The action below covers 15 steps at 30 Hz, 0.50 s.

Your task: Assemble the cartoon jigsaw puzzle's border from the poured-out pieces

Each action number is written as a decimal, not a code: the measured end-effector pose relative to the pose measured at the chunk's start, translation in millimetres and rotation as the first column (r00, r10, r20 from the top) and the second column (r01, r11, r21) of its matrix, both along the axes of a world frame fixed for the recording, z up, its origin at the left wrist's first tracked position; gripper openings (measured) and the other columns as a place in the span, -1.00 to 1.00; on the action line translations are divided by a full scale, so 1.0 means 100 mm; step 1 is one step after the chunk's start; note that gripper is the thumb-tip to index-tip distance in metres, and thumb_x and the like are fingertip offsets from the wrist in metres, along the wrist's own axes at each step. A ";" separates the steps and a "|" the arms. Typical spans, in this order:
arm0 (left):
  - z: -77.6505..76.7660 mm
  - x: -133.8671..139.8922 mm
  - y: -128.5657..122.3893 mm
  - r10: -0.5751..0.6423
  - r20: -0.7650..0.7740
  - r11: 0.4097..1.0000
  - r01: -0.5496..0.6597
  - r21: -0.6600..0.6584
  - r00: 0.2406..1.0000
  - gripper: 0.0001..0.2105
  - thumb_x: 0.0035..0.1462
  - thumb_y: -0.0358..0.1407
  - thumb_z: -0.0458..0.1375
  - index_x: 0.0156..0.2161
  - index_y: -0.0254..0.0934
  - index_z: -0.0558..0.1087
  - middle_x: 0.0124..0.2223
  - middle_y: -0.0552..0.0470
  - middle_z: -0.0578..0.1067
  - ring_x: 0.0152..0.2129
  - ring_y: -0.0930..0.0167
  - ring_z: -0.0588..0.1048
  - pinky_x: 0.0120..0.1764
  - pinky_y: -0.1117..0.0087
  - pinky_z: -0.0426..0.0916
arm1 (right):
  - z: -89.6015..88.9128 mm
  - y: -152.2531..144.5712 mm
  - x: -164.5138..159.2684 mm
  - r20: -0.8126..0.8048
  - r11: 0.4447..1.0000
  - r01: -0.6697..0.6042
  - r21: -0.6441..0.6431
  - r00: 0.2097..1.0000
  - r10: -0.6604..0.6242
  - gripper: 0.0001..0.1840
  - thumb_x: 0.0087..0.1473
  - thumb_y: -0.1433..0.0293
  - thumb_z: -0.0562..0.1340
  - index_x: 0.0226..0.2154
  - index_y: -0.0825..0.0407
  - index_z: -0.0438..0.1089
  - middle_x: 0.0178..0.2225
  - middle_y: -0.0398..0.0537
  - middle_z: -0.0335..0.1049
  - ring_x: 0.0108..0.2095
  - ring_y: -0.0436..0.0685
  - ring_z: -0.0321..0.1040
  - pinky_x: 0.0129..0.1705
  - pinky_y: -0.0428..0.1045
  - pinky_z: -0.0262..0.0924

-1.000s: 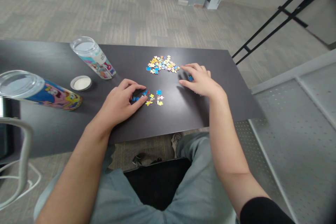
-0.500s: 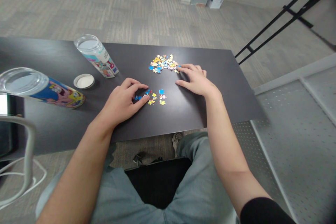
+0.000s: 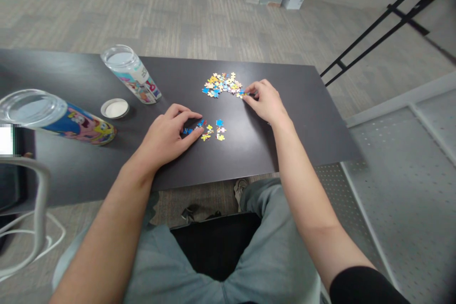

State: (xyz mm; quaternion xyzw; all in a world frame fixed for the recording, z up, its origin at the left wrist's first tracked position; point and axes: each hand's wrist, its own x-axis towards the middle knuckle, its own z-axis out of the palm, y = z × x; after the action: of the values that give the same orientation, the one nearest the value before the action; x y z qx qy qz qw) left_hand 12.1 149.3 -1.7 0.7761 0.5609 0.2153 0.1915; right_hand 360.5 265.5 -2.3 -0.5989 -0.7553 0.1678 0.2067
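A loose heap of jigsaw puzzle pieces (image 3: 221, 85), yellow, blue and pink, lies toward the far side of the dark table. At its right edge my right hand (image 3: 264, 99) pinches a small puzzle piece (image 3: 245, 93) between thumb and fingers. My left hand (image 3: 173, 129) rests on the table, thumb and fingers apart, around blue and red puzzle pieces (image 3: 188, 130) that it partly hides. Just right of it lie yellow pieces (image 3: 206, 137) and a short column of blue, pink and yellow pieces (image 3: 220, 130).
Two clear canisters with cartoon prints, a smaller one (image 3: 137, 78) and a larger one (image 3: 81, 123), stand at left. A round lid (image 3: 114, 108) lies between them. The dark table (image 3: 313, 128) ends on the right beside a perforated panel (image 3: 399, 180). A white cable (image 3: 41, 209) hangs at lower left.
My right hand has drawn its thumb and fingers together on a piece at the heap's right edge, its wrist shifting slightly left. The left hand has stayed in place.
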 end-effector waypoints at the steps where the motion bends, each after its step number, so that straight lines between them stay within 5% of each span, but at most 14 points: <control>1: 0.01 0.00 0.00 0.002 -0.002 1.000 -0.002 -0.005 1.000 -0.54 0.58 0.06 0.35 0.36 -0.09 0.79 0.34 -0.17 0.64 -0.11 0.17 0.64 0.13 0.00 0.64 | -0.01 0.01 -0.02 -0.002 1.000 -0.001 0.007 1.000 0.001 -0.78 0.55 0.35 0.42 0.16 -0.08 0.75 0.28 0.19 0.71 0.19 0.42 0.71 0.43 0.41 0.53; 6: 0.04 0.01 0.00 0.008 -0.003 1.000 -0.008 -0.013 1.000 -0.55 0.58 0.04 0.36 0.36 -0.10 0.79 0.35 -0.18 0.65 -0.12 0.18 0.63 0.12 0.01 0.63 | -0.01 0.01 -0.02 -0.028 1.000 -0.027 -0.004 0.999 0.027 -0.90 0.52 0.38 0.41 0.00 -0.13 0.69 0.17 0.12 0.76 0.06 0.38 0.69 0.34 0.38 0.55; 15: 0.05 0.02 -0.01 0.012 -0.013 1.000 -0.012 -0.023 1.000 -0.53 0.58 0.04 0.36 0.37 -0.13 0.79 0.36 -0.20 0.63 -0.15 0.19 0.61 0.09 0.00 0.62 | -0.03 0.03 0.00 -0.058 0.999 -0.032 -0.023 0.998 0.030 -0.88 0.49 0.35 0.45 0.04 -0.11 0.69 0.20 0.14 0.73 0.06 0.35 0.65 0.31 0.35 0.52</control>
State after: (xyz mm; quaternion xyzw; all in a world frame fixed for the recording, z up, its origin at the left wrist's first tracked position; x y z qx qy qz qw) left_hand 14.5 148.5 3.2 0.7719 0.5692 0.2051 0.1954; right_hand 360.4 268.8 -5.1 -0.5845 -0.7561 0.1972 0.2185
